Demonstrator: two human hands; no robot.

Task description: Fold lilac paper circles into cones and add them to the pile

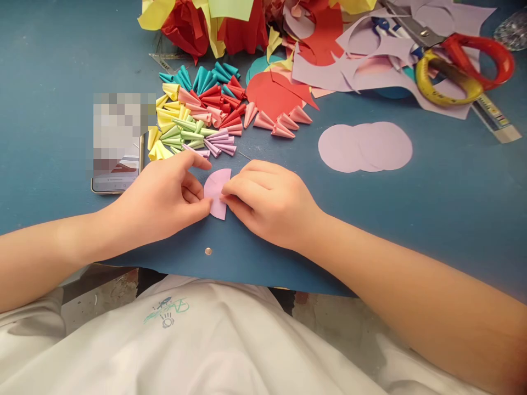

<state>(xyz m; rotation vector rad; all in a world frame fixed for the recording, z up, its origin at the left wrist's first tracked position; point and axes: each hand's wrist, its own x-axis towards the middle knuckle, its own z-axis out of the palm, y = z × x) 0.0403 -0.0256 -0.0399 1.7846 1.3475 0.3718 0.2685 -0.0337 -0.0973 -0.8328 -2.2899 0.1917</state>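
Observation:
A small lilac paper piece (217, 189), folded to a half circle, lies on the blue table (61, 71) between both hands. My left hand (164, 197) pinches its left edge with thumb and fingers. My right hand (267, 200) presses and pinches its right edge, fingers curled over it. Just beyond the hands is a heap of small rolled paper cones (197, 115) in teal, red, yellow, green, pink and lilac.
Lilac paper circles (364, 147) lie overlapping at the right. A phone (117, 164) rests at the left. Scissors with red and yellow handles (461, 57), a ruler (496, 118), cut paper scraps (370, 55) and crumpled red and yellow paper (206, 22) fill the far side.

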